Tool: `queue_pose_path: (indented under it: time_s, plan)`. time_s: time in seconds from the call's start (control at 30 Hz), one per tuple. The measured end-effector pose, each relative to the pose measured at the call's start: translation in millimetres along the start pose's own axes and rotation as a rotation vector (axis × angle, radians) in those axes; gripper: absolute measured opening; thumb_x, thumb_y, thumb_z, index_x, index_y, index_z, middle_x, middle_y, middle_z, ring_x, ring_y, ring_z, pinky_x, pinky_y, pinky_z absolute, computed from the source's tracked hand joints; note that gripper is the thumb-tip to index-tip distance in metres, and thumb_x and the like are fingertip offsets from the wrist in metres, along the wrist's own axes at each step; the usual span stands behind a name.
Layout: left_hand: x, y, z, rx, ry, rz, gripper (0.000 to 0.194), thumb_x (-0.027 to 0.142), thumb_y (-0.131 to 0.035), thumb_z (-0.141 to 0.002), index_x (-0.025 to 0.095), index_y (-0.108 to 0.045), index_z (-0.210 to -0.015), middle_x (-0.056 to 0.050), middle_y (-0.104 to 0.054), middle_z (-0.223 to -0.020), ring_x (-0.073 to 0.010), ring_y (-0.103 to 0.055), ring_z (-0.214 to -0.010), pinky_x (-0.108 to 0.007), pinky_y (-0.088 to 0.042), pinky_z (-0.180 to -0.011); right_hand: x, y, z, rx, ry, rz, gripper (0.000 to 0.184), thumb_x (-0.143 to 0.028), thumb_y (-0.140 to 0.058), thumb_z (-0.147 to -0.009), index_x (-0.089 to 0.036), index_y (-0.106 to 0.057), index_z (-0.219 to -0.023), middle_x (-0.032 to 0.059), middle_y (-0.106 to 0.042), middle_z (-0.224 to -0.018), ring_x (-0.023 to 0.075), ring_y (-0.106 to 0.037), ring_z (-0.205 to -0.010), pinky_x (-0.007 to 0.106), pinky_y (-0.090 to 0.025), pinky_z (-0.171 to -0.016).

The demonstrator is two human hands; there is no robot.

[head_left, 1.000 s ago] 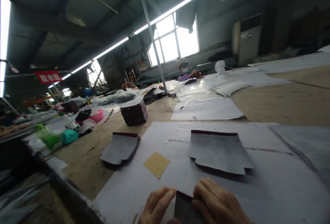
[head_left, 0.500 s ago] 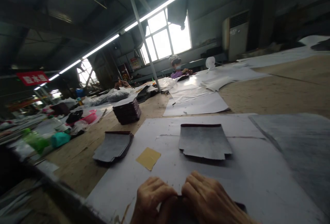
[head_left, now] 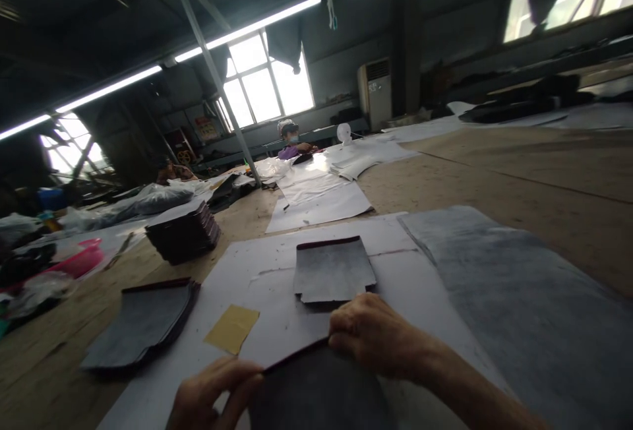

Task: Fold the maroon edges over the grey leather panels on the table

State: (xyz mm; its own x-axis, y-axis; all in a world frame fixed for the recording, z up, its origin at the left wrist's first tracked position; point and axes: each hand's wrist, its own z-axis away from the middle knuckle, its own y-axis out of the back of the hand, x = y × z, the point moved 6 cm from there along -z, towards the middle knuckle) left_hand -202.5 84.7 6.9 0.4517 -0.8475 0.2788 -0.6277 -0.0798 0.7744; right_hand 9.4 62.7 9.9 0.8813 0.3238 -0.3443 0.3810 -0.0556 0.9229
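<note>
Both my hands grip one dark grey leather piece (head_left: 316, 394) with a dark red edge, low in the view over white paper (head_left: 277, 324). My left hand (head_left: 212, 394) pinches its left corner. My right hand (head_left: 376, 334) is closed over its upper right edge. Just beyond my right hand lies another grey cut piece (head_left: 332, 270) with a maroon top edge. A small yellow square (head_left: 231, 328) lies on the paper to the left.
A fanned stack of grey pieces (head_left: 141, 321) sits on the wooden table at left, a taller dark stack (head_left: 184, 235) behind it. A large grey sheet (head_left: 514, 305) lies at right. Pink basin (head_left: 79, 260) and bags at far left. A person (head_left: 291, 143) sits far back.
The view swung right and downward. The dark piece in my hands now shows larger and lifted, with my hands spread further apart along its top edge.
</note>
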Motion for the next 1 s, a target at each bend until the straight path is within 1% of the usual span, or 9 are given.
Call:
queue_pose_path:
  time_s: [0.1, 0.17, 0.3, 0.5, 0.6, 0.77, 0.83, 0.9, 1.0]
  plan:
    - [-6.8, -17.5, -6.4, -0.097, 0.263, 0.099, 0.017, 0.035, -0.057, -0.082, 0.024, -0.066, -0.091, 0.002, -0.068, -0.082, -0.0136, -0.063, -0.071, -0.019, -0.05, -0.065, 4.1, -2.7, 0.3, -0.013, -0.065, 0.0, 0.012, -0.016, -0.059, -0.076, -0.016, -0.065, -0.065, 0.0035, -0.064, -0.061, 0.0149, -0.059, -0.063, 0.02, -0.034, -0.057]
    - [-4.9, -29.7, -11.9, -0.161, 0.357, 0.131, 0.019, 0.038, -0.056, -0.082, 0.026, -0.067, -0.091, 0.002, -0.068, -0.083, -0.0143, -0.063, -0.074, -0.02, -0.049, -0.068, 4.0, -5.5, 0.4, -0.029, -0.078, -0.015, 0.012, -0.016, -0.059, -0.076, -0.017, -0.066, -0.067, 0.0036, -0.064, -0.063, 0.0154, -0.059, -0.065, 0.021, -0.035, -0.058]
    - [-4.5, -40.8, -16.5, -0.213, 0.41, 0.156, 0.025, 0.04, -0.052, -0.084, 0.022, -0.068, -0.077, 0.002, -0.066, -0.072, -0.0137, -0.06, -0.067, -0.018, -0.045, -0.06, 4.9, -3.3, 0.7, -0.034, -0.099, -0.06, 0.009, -0.018, -0.061, -0.075, -0.019, -0.067, -0.067, 0.0011, -0.065, -0.064, 0.0131, -0.058, -0.064, 0.019, -0.035, -0.058]
    - [-26.0, -42.7, -3.0, -0.313, 0.566, 0.221, 0.036, 0.051, -0.048, -0.082, 0.021, -0.065, -0.076, 0.003, -0.062, -0.066, -0.0135, -0.057, -0.063, -0.018, -0.041, -0.058, 18.4, 8.5, 2.7, 0.012, -0.185, -0.145, 0.01, -0.017, -0.063, -0.072, -0.018, -0.067, -0.062, -0.0008, -0.059, -0.054, 0.0105, -0.054, -0.055, 0.018, -0.033, -0.054]
    - [-25.1, -42.1, -3.8, -0.248, 0.587, 0.248, 0.039, 0.054, -0.048, -0.08, 0.019, -0.063, -0.073, 0.002, -0.059, -0.065, -0.0136, -0.054, -0.064, -0.018, -0.04, -0.059, 24.1, 9.4, 4.3, 0.02, -0.214, -0.229, 0.011, -0.018, -0.064, -0.071, -0.017, -0.066, -0.06, -0.0023, -0.055, -0.049, 0.009, -0.05, -0.051, 0.017, -0.033, -0.051]
    - [-20.5, -43.7, -16.1, -0.159, 0.544, 0.256, 0.036, 0.05, -0.049, -0.078, 0.017, -0.061, -0.071, 0.0, -0.056, -0.066, -0.0134, -0.051, -0.064, -0.018, -0.038, -0.056, 33.0, 14.1, 6.0, 0.035, -0.24, -0.393, 0.011, -0.015, -0.059, -0.071, -0.014, -0.065, -0.062, -0.0034, -0.051, -0.049, 0.0076, -0.045, -0.049, 0.017, -0.031, -0.049]
    - [-23.1, -42.4, -24.4, -0.18, 0.527, 0.281, 0.037, 0.051, -0.049, -0.078, 0.017, -0.061, -0.071, 0.0, -0.053, -0.064, -0.0127, -0.048, -0.062, -0.018, -0.038, -0.055, 36.2, 19.2, 8.0, 0.041, -0.262, -0.467, 0.013, -0.018, -0.059, -0.07, -0.013, -0.061, -0.058, -0.0046, -0.045, -0.046, 0.0071, -0.041, -0.047, 0.017, -0.029, -0.045]
    - [-26.2, -39.0, -35.2, -0.247, 0.506, 0.352, 0.038, 0.052, -0.051, -0.078, 0.016, -0.062, -0.069, 0.0, -0.05, -0.06, -0.0118, -0.046, -0.059, -0.018, -0.039, -0.053, 37.3, 27.2, 11.9, 0.061, -0.294, -0.542, 0.015, -0.022, -0.057, -0.072, -0.014, -0.059, -0.059, -0.0053, -0.04, -0.047, 0.0067, -0.037, -0.045, 0.017, -0.028, -0.043]
    - [-32.5, -22.4, -58.2, -0.272, 0.498, 0.493, 0.037, 0.051, -0.057, -0.074, 0.015, -0.065, -0.072, -0.001, -0.052, -0.059, -0.0118, -0.046, -0.056, -0.019, -0.04, -0.051, 33.6, 45.3, 18.0, 0.089, -0.328, -0.651, 0.016, -0.025, -0.05, -0.076, -0.015, -0.059, -0.066, -0.0046, -0.042, -0.051, 0.0068, -0.038, -0.047, 0.017, -0.031, -0.044]
